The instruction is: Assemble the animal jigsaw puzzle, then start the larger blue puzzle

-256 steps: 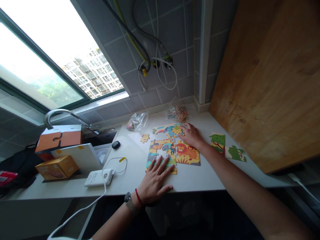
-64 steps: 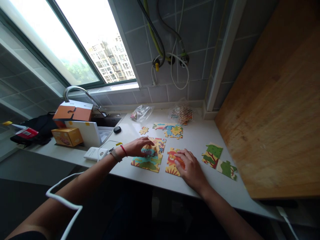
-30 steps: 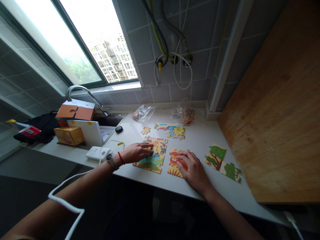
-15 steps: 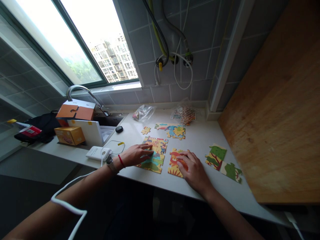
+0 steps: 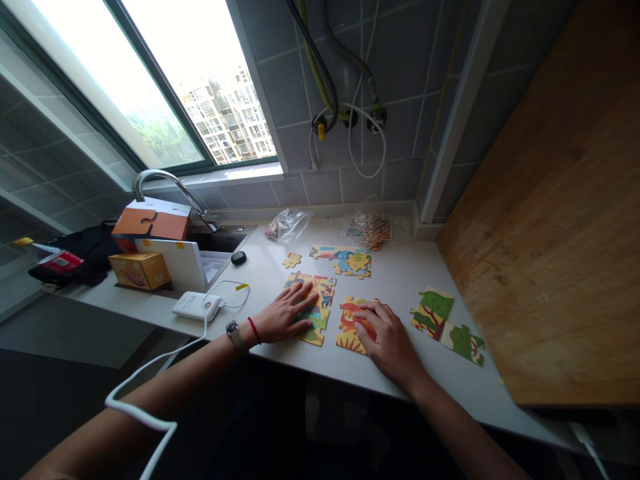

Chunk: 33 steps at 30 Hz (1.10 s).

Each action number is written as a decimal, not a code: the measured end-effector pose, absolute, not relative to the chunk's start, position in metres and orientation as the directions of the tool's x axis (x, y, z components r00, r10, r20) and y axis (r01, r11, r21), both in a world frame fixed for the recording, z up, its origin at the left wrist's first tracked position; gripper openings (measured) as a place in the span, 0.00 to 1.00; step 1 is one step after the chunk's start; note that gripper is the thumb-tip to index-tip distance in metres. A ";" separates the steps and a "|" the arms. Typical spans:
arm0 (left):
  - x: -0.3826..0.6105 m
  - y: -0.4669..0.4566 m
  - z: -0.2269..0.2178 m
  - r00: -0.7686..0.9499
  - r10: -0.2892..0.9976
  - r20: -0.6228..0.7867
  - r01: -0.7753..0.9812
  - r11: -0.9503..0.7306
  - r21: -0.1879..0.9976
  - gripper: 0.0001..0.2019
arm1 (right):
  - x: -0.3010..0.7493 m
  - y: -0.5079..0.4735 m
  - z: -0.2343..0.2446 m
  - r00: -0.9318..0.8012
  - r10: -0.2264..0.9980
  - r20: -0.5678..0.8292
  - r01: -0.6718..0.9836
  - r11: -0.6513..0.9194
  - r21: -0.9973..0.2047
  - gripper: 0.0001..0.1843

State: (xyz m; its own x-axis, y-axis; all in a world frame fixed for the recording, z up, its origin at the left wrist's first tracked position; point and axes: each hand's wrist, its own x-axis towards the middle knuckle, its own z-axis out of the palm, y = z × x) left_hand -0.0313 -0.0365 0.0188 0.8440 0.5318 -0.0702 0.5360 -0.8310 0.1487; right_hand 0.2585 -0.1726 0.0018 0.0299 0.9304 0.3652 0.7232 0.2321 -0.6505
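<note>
Fingers (image 5: 305, 305) now spreading apart, left hand (image 5: 277, 321) is likely flattening joined pieces (image 5: 319, 320), loosely parted right hand (image 5: 387, 335) resting on lion pieces (image 5: 349, 319).

Reds, oranges and yellows are blazing across a lion puzzle section (image 5: 349, 325), while a larger puzzle block (image 5: 317, 319) is mixing yellow, teal and green. A puzzle strip (image 5: 341, 257) is showing blue with yellow and green, and a tree section (image 5: 434, 305) is pairing green with dark red branches. The tabletop (image 5: 390, 273) is gleaming plain white, a bracelet (image 5: 255, 330) is flashing red, and pale lines are gridding grey wall tiles (image 5: 400, 73).
</note>
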 end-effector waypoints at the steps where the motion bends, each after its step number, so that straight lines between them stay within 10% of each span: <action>1: -0.030 -0.036 0.015 0.839 0.538 -0.076 0.543 -0.826 0.148 0.37 | 0.258 -0.173 0.002 0.031 0.931 0.365 0.720 0.232 -0.654 0.11; 28: -0.002 -0.019 0.012 0.845 0.535 -0.001 0.520 -0.819 0.243 0.34 | 0.260 -0.172 0.001 0.030 0.928 0.371 0.728 0.233 -0.644 0.11; 33: -0.021 0.027 0.005 0.614 0.764 0.198 0.667 -0.636 0.389 0.28 | 0.261 -0.172 0.002 0.018 0.930 0.367 0.718 0.243 -0.652 0.12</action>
